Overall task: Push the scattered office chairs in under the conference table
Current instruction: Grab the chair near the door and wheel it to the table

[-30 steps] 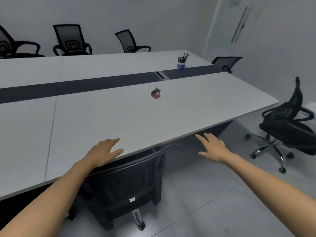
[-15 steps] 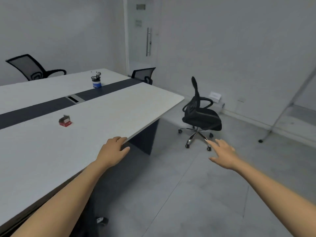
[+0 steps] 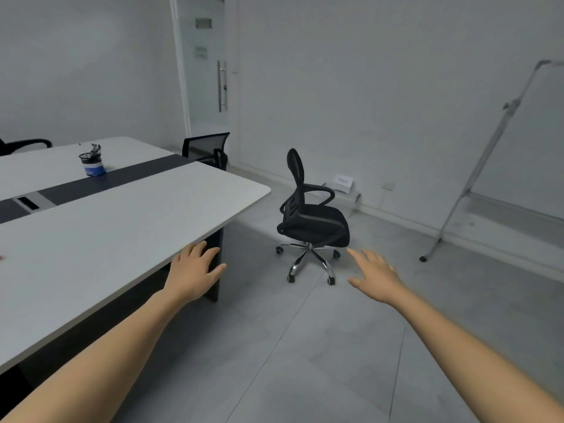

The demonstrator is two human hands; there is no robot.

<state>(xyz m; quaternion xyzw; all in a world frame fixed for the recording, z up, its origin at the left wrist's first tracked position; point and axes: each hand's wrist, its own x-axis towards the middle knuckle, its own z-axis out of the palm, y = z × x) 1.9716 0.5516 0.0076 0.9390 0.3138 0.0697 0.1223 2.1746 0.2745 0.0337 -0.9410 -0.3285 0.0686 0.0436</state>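
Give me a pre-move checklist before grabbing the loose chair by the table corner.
1. Both hands free: ok. Left hand and right hand are open and empty.
2. Chair within reach: not ok. It stands clear of both hands, out on the floor.
3. Path to chair clear: ok. Bare floor in between.
4. Chair upright on its base: ok.
5. Chair turned toward the table: not ok. Its back is toward the table and its seat points away.
6. Room under the table near the corner: cannot tell. The underside is in shadow.
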